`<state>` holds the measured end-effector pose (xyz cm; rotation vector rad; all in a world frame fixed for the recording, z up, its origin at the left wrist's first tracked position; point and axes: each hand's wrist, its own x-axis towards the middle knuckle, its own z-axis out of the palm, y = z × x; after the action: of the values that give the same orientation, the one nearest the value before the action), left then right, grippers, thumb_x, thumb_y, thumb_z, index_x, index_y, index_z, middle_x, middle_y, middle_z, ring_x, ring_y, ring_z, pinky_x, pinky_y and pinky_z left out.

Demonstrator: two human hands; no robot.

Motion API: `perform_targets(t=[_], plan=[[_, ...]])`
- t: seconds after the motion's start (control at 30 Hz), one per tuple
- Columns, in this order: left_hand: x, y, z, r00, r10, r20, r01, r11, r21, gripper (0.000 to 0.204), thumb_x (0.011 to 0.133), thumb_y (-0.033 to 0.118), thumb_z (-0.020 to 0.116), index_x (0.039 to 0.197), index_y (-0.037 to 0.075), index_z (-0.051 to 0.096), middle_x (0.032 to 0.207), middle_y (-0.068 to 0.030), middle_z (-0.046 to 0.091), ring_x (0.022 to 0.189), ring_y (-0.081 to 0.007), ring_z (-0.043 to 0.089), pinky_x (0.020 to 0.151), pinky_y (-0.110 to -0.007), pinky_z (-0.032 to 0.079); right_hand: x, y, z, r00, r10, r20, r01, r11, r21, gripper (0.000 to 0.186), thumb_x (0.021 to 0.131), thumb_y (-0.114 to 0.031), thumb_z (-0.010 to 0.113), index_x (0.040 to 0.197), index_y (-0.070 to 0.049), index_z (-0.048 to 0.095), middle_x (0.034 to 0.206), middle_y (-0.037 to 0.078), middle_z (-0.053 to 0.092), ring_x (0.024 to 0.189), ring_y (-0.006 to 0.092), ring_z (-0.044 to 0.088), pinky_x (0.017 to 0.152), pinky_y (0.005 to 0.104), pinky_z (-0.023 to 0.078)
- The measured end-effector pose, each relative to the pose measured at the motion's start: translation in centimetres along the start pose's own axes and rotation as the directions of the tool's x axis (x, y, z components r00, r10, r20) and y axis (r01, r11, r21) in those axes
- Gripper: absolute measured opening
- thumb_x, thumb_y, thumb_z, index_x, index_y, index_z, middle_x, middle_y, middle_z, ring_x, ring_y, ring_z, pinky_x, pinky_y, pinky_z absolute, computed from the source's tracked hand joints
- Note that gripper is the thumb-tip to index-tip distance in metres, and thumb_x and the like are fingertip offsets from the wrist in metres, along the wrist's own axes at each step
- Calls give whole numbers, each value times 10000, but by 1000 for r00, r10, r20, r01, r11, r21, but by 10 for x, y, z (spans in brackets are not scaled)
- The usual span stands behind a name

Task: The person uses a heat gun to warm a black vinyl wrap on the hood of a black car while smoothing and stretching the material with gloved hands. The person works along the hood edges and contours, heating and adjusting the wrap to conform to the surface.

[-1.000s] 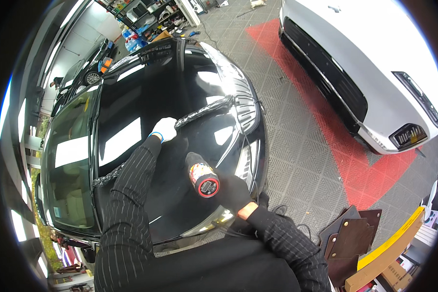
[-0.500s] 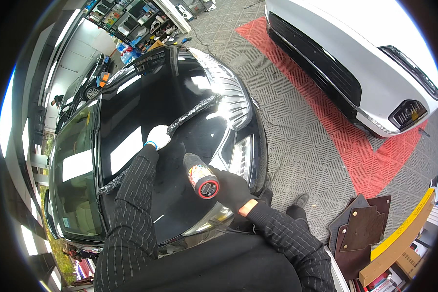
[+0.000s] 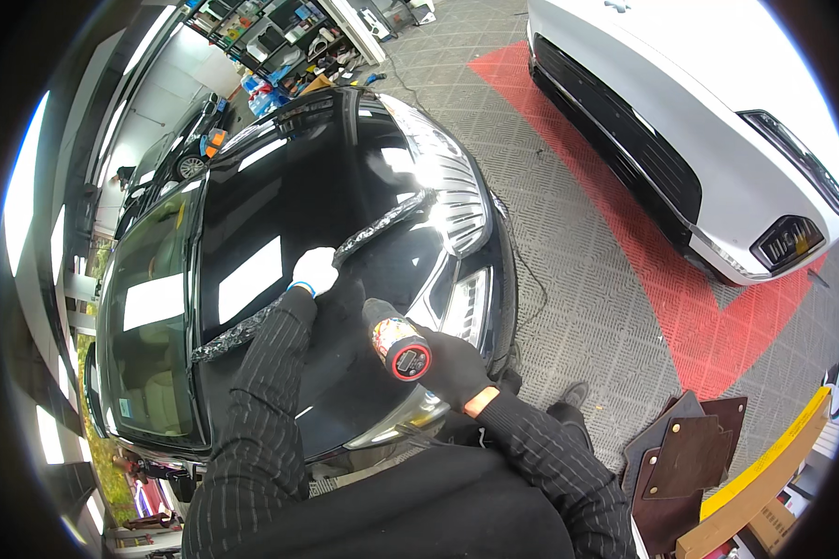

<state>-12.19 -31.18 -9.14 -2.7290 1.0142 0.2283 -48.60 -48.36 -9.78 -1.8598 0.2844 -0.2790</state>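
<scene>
My left hand (image 3: pixel 314 272), in a white glove with a blue cuff, is closed on a long, crumpled, glossy dark film strip (image 3: pixel 378 228) lying diagonally across the black car's hood (image 3: pixel 294 186). My right hand (image 3: pixel 452 368), in a black glove, grips a heat gun (image 3: pixel 396 345) with a red-rimmed back and colourful body; its dark nozzle points at the hood just below my left hand. The windshield (image 3: pixel 144 340) is at my left, the headlight (image 3: pixel 468 303) beyond the heat gun.
A white car (image 3: pixel 680 102) stands to the right on grey and red floor tiles (image 3: pixel 671 335). Brown mats (image 3: pixel 680 456) and a long carton with a yellow strip (image 3: pixel 764 461) lie lower right. A cable runs on the floor. Shelves (image 3: pixel 270 37), another car and a distant person stand behind.
Both hands keep their grips with little movement. The view has shifted slightly, and a shoe beside my right arm, hidden a second ago, now shows.
</scene>
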Motion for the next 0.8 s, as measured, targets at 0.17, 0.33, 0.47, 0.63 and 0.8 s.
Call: perform_targets(t=[0.17,0.33,0.47,0.63,0.8], plan=[[-2,16,-13,999,-26,45,29,998,-58,291,859,242,686,1128,131,699,1060,-199,772,1043,-454,733,932,-555,575,5,10,-5,999,-29,-19,29,999,-24,415,929,-346,792,1313,-220,698,977,190,782,889,414,773,760,528,625],[29,36,-30,993,32,112,-29,999,-25,334,807,212,747,1125,144,669,1014,-189,759,1036,-444,727,921,-552,573,17,18,-4,999,24,-35,-26,998,-60,370,938,-364,778,1270,-210,719,965,197,783,853,414,777,739,517,634],[55,44,-20,995,101,-7,-101,995,-4,316,817,156,734,1114,83,653,1028,-226,724,1064,-452,702,933,-546,565,25,16,-4,999,28,-36,-31,997,-77,360,951,-367,763,1276,-219,717,998,188,786,870,413,779,748,503,638],[75,45,-7,999,41,20,-40,998,-43,258,861,111,675,1111,61,639,1023,-268,747,1048,-488,716,925,-563,556,31,7,-9,993,120,16,-119,992,-37,374,965,-349,748,1320,-234,718,1080,154,796,943,395,779,791,492,636],[77,36,-11,997,53,62,-47,994,-99,330,766,97,718,1085,49,648,1011,-273,739,1057,-495,708,916,-536,547,31,-5,-20,982,165,92,-167,986,15,372,983,-336,734,1337,-224,723,1159,128,797,1042,366,773,859,477,623]])
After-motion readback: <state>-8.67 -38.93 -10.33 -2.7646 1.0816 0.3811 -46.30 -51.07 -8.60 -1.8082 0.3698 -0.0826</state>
